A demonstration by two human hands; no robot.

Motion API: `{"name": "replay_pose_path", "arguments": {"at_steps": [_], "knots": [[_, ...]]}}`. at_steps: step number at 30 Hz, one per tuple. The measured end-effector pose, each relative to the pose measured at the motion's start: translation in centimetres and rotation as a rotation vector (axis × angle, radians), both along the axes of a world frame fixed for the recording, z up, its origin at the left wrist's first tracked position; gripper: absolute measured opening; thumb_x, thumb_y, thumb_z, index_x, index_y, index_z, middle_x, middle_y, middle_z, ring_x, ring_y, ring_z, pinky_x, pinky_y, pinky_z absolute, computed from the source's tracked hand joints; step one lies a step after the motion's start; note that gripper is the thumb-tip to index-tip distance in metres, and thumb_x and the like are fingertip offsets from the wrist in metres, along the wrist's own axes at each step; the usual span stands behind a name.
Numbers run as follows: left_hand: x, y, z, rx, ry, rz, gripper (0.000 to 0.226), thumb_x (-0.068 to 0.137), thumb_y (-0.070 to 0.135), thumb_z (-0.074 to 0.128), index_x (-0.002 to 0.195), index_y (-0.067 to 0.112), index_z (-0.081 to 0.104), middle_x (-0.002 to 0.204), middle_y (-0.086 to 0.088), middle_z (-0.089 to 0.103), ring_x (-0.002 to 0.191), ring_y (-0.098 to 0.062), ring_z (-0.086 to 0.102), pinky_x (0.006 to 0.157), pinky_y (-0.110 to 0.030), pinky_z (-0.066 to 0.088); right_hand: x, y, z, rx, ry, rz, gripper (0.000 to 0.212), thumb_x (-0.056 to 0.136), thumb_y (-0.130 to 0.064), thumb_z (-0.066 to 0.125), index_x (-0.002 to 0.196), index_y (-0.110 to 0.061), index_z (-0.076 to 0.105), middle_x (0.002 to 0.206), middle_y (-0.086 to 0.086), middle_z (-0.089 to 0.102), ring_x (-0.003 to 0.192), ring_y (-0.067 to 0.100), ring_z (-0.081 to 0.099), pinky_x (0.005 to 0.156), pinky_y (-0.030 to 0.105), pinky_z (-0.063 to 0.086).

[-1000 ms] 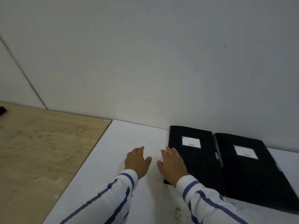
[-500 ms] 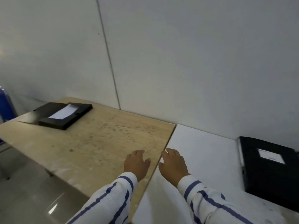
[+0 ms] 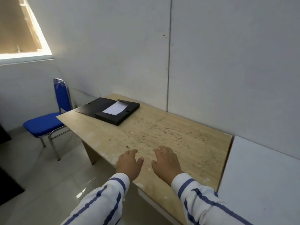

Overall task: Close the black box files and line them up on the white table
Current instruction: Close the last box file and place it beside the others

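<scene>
Both my left hand (image 3: pixel 129 164) and right hand (image 3: pixel 165 163) hover with an empty, loosely spread grip over the wooden bench (image 3: pixel 162 135), whose far end carries an open black box file (image 3: pixel 113 111) not yet closed or moved to the white bench (image 3: pixel 263 176).

Both arms extended forward, sleeves white with blue stripes. Left hand (image 3: pixel 129 164) palm down, fingers loosely curled, thumb pointing inward toward the other hand. Right hand (image 3: pixel 165 163) palm down beside it, near but apart, fingers slightly bent and spread. Neither hand holding anything. Wrists level, cuffs just behind the knuckle backs.
</scene>
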State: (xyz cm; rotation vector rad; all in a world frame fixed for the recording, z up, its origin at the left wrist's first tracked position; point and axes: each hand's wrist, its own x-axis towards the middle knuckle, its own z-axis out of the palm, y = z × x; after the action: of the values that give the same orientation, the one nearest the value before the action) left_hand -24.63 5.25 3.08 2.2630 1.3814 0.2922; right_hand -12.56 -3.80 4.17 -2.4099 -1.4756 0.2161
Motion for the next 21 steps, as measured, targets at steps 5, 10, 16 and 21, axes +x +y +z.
{"name": "replay_pose_path", "arguments": {"at_steps": [5, 10, 16, 21], "knots": [[-2.3, 6.3, -1.3, -0.018, -0.014, 0.084, 0.053, 0.091, 0.051, 0.047, 0.139, 0.027, 0.044, 0.145, 0.000, 0.048, 0.132, -0.028, 0.042, 0.107, -0.044, 0.036, -1.5, 7.7, -1.0, 0.032, -0.016, 0.073, 0.046, 0.091, -0.032, 0.044, 0.134, -0.015, 0.045, 0.150, 0.010, 0.035, 0.139, 0.031, 0.028, 0.111, 0.046, 0.030], [-3.0, 15.4, -2.0, -0.034, 0.014, 0.120, 0.054, 0.091, 0.049, 0.047, 0.140, 0.025, 0.042, 0.145, -0.003, 0.047, 0.133, -0.030, 0.040, 0.107, -0.045, 0.037, -1.9, 17.4, -2.7, 0.046, 0.042, 0.135, 0.046, 0.091, -0.030, 0.044, 0.134, -0.017, 0.045, 0.153, 0.009, 0.031, 0.140, 0.029, 0.025, 0.111, 0.045, 0.028], [-3.0, 26.9, -2.4, -0.113, -0.020, 0.237, 0.053, 0.092, 0.047, 0.049, 0.139, 0.024, 0.043, 0.145, -0.003, 0.047, 0.130, -0.029, 0.046, 0.107, -0.047, 0.041, -0.9, 29.5, -3.8, -0.034, 0.107, 0.198, 0.047, 0.090, -0.030, 0.044, 0.136, -0.019, 0.044, 0.151, 0.008, 0.033, 0.137, 0.029, 0.030, 0.109, 0.043, 0.031], [-2.6, 33.7, -3.7, -0.232, -0.139, 0.342, 0.051, 0.092, 0.044, 0.051, 0.138, 0.024, 0.044, 0.145, -0.004, 0.047, 0.127, -0.031, 0.050, 0.104, -0.045, 0.044, -0.3, 36.6, -4.6, -0.073, 0.116, 0.224, 0.046, 0.091, -0.031, 0.045, 0.136, -0.020, 0.042, 0.152, 0.007, 0.031, 0.137, 0.028, 0.030, 0.108, 0.042, 0.034]]}}
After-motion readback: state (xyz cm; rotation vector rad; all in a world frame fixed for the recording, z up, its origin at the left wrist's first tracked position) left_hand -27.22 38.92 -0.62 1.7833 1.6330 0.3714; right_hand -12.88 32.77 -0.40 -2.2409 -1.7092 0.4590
